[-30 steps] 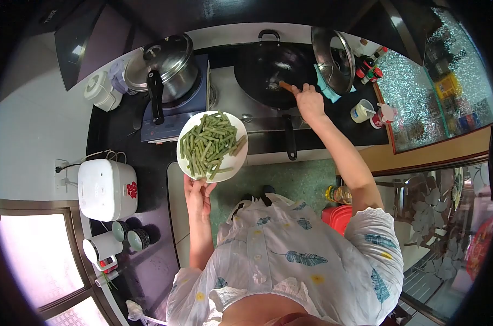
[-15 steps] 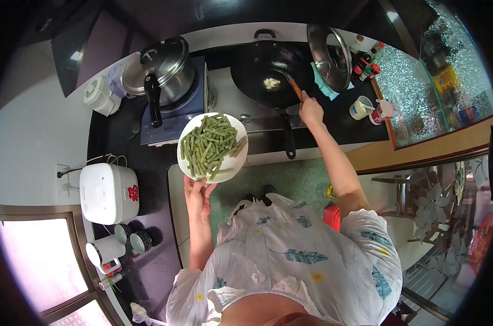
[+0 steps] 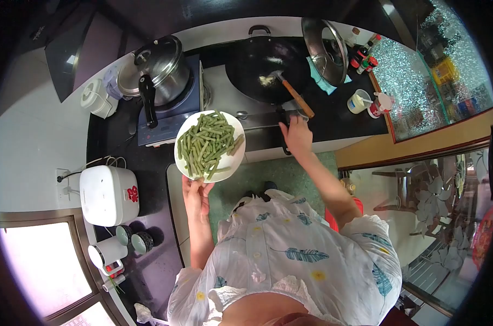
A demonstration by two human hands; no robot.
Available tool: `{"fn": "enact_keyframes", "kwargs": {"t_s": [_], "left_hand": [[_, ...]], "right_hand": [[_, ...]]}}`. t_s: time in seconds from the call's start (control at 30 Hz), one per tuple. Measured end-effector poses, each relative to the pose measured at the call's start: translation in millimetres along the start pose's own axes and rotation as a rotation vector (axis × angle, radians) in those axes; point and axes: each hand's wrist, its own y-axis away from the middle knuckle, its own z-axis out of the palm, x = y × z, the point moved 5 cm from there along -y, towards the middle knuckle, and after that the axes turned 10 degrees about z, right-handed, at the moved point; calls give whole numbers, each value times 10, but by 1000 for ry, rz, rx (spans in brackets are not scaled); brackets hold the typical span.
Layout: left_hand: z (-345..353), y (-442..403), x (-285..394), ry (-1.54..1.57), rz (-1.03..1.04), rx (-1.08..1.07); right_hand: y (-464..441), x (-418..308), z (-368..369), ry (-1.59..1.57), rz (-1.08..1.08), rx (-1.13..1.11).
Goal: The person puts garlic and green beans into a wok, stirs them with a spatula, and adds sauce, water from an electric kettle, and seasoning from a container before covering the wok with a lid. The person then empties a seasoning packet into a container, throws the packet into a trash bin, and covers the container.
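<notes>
My left hand (image 3: 196, 196) grips the near rim of a white plate (image 3: 234, 162) piled with cut green beans (image 3: 208, 142). The plate is held up in front of the counter, left of the wok. In the black wok (image 3: 246, 70) a spatula (image 3: 296, 96) rests unheld, its wooden handle over the near right rim. Pale chopped bits (image 3: 267, 81) lie by its blade. My right hand (image 3: 298, 137) is at the stove's front edge, just right of the wok handle, thumb apart from the fingers. Whether its fingertips touch a stove knob is unclear.
A pressure cooker (image 3: 169, 70) sits on a blue induction cooker (image 3: 173, 118) at the left. A glass lid (image 3: 325, 54) leans right of the wok, near sauce bottles (image 3: 360, 54) and small tubs (image 3: 358, 102). A white rice cooker (image 3: 108, 194) stands on the left counter.
My right hand has let go of the spatula and moved down to the stove's front edge. The spatula now leans on the wok's rim. The plate stays in my left hand.
</notes>
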Motion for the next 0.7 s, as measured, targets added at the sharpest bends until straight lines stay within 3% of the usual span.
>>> {"fn": "enact_keyframes", "kwargs": {"t_s": [0.03,0.13,0.23,0.43,0.63,0.67,0.7], "left_hand": [[3,-1,2,3,5,-4],[27,7,11,16,11,-23],[67,15,35,28,11,-34],[99,19,42,4,11,-37],[7,13,-9,-74,-3,-53],[18,20,-4,-63,-6,-28],[30,20,-1,-50,-9,-6]], "right_hand": [[42,18,90,51,61,-4],[178,209,639,-813,752,-698],[235,77,771,-1249,826,-720],[277,-109,869,-1157,826,-575],[317,-8,853,-1210,801,-669],[234,35,649,-818,662,-746],[157,48,453,-586,405,-554]]}}
